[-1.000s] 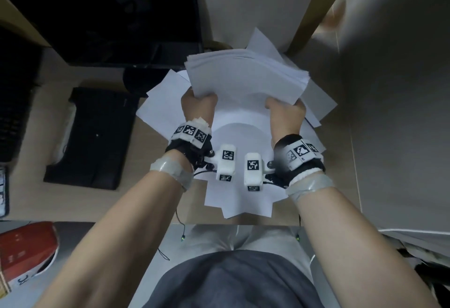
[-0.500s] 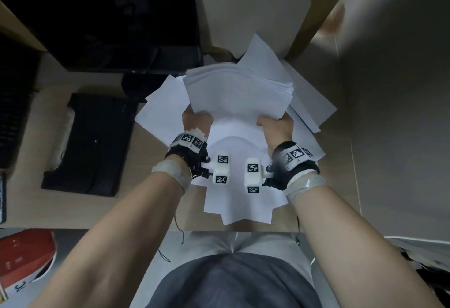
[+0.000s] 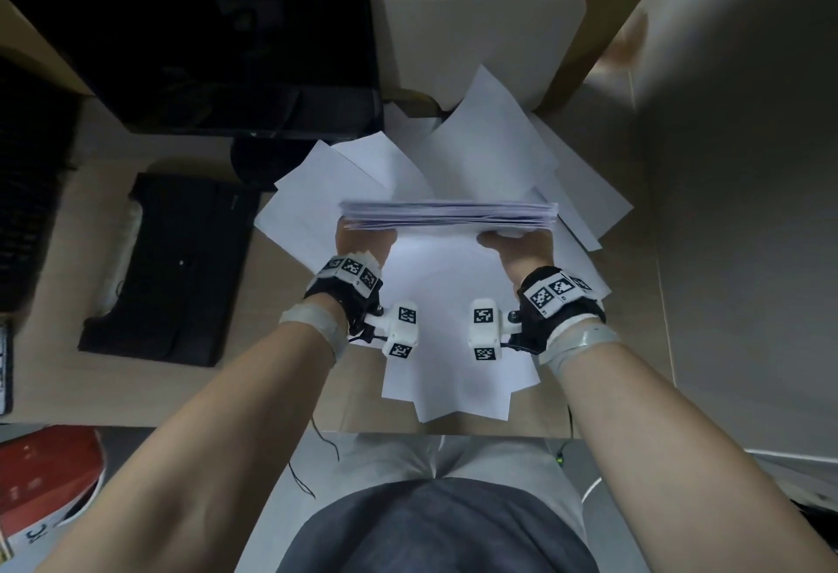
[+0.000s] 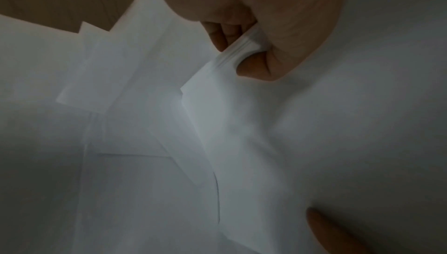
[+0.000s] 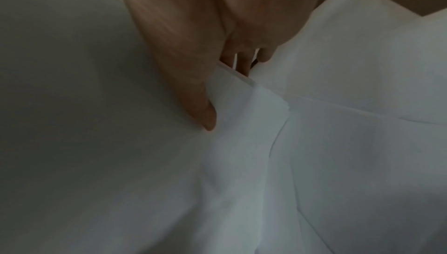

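While the paper stack (image 3: 449, 215) stands on edge above the loose sheets (image 3: 449, 327) spread over the surface (image 3: 281, 395), the head view shows only its top edge. The left grip (image 3: 364, 240) and the right grip (image 3: 521, 250) each pinch one end of it, with the fingers (image 4: 223, 34) mostly hidden behind the paper. Whether its bottom edge touches the sheets cannot be told.

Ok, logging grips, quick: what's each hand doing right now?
Left hand: grips the paper stack, left end.
Right hand: grips the paper stack, right end.
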Motion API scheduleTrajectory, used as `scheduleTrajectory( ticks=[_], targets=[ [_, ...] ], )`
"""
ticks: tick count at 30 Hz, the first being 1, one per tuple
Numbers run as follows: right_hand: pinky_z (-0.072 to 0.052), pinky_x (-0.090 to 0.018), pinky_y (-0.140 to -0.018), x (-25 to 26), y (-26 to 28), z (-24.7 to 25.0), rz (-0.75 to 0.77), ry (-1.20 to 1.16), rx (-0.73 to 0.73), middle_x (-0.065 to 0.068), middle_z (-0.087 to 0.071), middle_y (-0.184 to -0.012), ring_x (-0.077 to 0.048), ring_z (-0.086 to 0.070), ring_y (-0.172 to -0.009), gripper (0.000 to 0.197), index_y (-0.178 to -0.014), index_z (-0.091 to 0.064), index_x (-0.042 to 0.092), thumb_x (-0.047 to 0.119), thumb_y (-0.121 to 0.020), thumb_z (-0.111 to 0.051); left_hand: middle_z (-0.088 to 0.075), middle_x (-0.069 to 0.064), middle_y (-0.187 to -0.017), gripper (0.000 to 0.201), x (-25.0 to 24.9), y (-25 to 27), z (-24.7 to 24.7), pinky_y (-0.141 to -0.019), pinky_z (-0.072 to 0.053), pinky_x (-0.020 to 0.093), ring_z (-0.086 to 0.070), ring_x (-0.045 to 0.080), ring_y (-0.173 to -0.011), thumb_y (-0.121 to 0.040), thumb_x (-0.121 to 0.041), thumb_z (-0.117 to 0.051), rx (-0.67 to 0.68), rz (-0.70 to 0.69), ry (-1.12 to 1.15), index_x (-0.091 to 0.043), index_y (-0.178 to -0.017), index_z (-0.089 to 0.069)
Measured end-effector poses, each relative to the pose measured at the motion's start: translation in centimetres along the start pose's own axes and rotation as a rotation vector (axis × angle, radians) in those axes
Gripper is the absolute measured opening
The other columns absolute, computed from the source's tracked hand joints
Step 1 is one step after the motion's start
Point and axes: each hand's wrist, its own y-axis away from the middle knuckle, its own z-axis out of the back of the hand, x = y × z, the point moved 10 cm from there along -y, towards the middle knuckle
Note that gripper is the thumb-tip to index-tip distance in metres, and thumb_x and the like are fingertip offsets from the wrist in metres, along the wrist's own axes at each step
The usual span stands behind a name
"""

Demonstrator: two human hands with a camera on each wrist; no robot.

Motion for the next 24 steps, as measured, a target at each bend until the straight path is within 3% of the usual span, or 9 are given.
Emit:
scheduleTrajectory(
  ticks=[3,6,9,11,15,20,22,23,24],
  targets=[
    [-0.049,-0.021,-0.068,1.5,0.4,0.1,0.039,-0.072,0.011,0.006,-0.066,-0.072,-0.005,-0.063,-0.063,0.031,-0.07,-0.061,0.017,-0.01,-0.072,-0.075,-0.032,0.0,-0.05,0.042,-3.3,0.3,1.6,-0.037,-0.021,0.012,-0.026,0.017,-0.048,-0.07,0.011,-0.051,-0.114,-0.176,0.155,-0.017,-0.053,-0.025],
    [-0.048,-0.012,-0.062,2.3,1.3,0.7,0.071,-0.125,-0.035,0.01,-0.062,-0.074,0.002,-0.059,-0.064,0.034,-0.073,-0.052,0.019,-0.009,-0.076,-0.071,-0.047,0.007,-0.059,0.021,-4.6,2.2,3.4,-0.045,-0.033,0.018,-0.038,0.016,-0.051,-0.063,0.014,-0.052,-0.187,-0.25,0.357,-0.005,-0.062,-0.042],
    [-0.045,-0.01,-0.061,1.2,1.3,0.2,0.071,-0.155,-0.021,0.012,-0.059,-0.076,0.004,-0.056,-0.065,0.037,-0.074,-0.047,0.021,-0.006,-0.079,-0.072,-0.052,0.007,-0.065,0.018,-2.9,2.3,2.7,-0.046,-0.037,0.018,-0.044,0.016,-0.055,-0.065,0.013,-0.056,-0.124,-0.205,0.393,-0.001,-0.074,-0.05],
    [-0.046,-0.016,-0.067,-1.0,0.6,-1.1,-0.002,-0.087,0.054,0.012,-0.057,-0.079,-0.004,-0.058,-0.071,0.038,-0.076,-0.045,0.024,0.003,-0.079,-0.077,-0.051,0.003,-0.064,0.018,-0.5,1.5,0.4,-0.043,-0.036,0.013,-0.045,0.017,-0.057,-0.068,0.014,-0.057,-0.036,-0.105,0.314,-0.002,-0.069,-0.049],
    [-0.055,-0.033,-0.085,-3.1,-1.0,-2.0,-0.051,0.071,0.04,0.004,-0.07,-0.085,-0.02,-0.068,-0.083,0.033,-0.083,-0.062,0.018,0.036,-0.069,-0.085,-0.056,0.001,-0.065,0.013,2.2,0.8,-0.9,-0.051,-0.039,0.021,-0.05,0.02,-0.061,-0.076,0.005,-0.063,-0.027,0.048,0.366,-0.004,-0.068,-0.057],
    [-0.054,-0.039,-0.078,-1.0,-0.4,-3.3,0.067,0.244,0.076,-0.005,-0.069,-0.08,-0.026,-0.065,-0.077,0.039,-0.077,-0.063,0.007,0.042,-0.078,-0.077,-0.046,0.0,-0.066,0.029,3.7,1.4,0.4,-0.058,-0.039,0.025,-0.044,0.019,-0.064,-0.084,-0.006,-0.06,-0.051,0.13,0.284,-0.013,-0.059,-0.047],
    [-0.05,-0.038,-0.071,-0.8,-0.1,-5.0,0.088,0.351,0.149,-0.003,-0.059,-0.069,-0.025,-0.057,-0.068,0.038,-0.068,-0.053,0.011,0.04,-0.082,-0.074,-0.05,0.004,-0.072,0.012,5.9,1.7,0.9,-0.057,-0.04,0.026,-0.048,0.023,-0.066,-0.082,-0.009,-0.062,-0.034,0.206,0.325,-0.01,-0.072,-0.056],
    [-0.049,-0.037,-0.069,-0.8,0.0,-6.0,0.094,0.401,0.197,-0.002,-0.057,-0.067,-0.025,-0.055,-0.067,0.038,-0.067,-0.052,0.012,0.039,-0.082,-0.073,-0.057,0.008,-0.084,0.009,7.2,1.9,0.8,-0.062,-0.044,0.028,-0.056,0.027,-0.074,-0.08,-0.007,-0.064,-0.018,0.262,0.385,-0.009,-0.089,-0.061],
    [-0.05,-0.036,-0.069,-1.0,-0.1,-7.1,0.103,0.443,0.241,-0.003,-0.06,-0.068,-0.026,-0.057,-0.068,0.035,-0.068,-0.055,0.01,0.039,-0.08,-0.072,-0.061,0.012,-0.1,0.03,8.4,2.1,0.7,-0.069,-0.048,0.03,-0.062,0.03,-0.088,-0.08,-0.005,-0.065,0.012,0.284,0.359,-0.009,-0.109,-0.06]
  ],
)
